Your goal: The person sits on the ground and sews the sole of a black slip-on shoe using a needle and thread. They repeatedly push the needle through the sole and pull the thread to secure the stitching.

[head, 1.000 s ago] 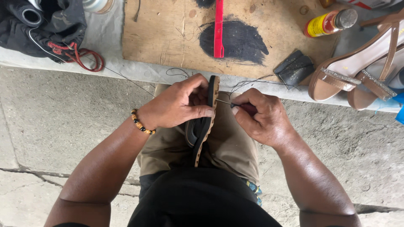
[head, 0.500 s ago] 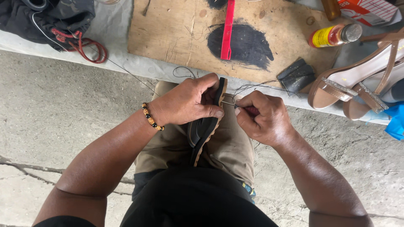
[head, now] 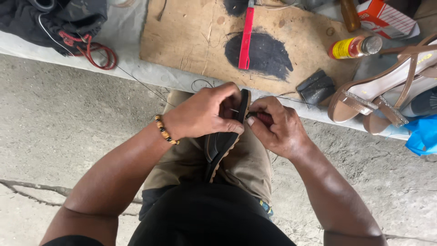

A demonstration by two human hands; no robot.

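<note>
A black sandal (head: 221,143) with a tan sole edge stands on its side between my knees. My left hand (head: 205,111), with a bead bracelet at the wrist, grips its upper end. A thin needle tip shows through the sandal by my left fingers. My right hand (head: 275,125) presses against the other side of the sandal and is closed on a dark red awl handle (head: 264,118). Thin thread (head: 136,79) trails from the sandal over the bench edge.
A wooden board (head: 191,36) with a black patch and a red strip (head: 246,38) lies on the bench ahead. A yellow-labelled bottle (head: 353,47), a black block (head: 315,86), tan heeled sandals (head: 387,91), a blue bag (head: 423,134) and dark cloth with red cord (head: 91,52) lie around.
My right hand has pushed closer to the sandal, and the needle tip now shows on my left hand's side. My head has shifted, so the bench looks lower and further left.
</note>
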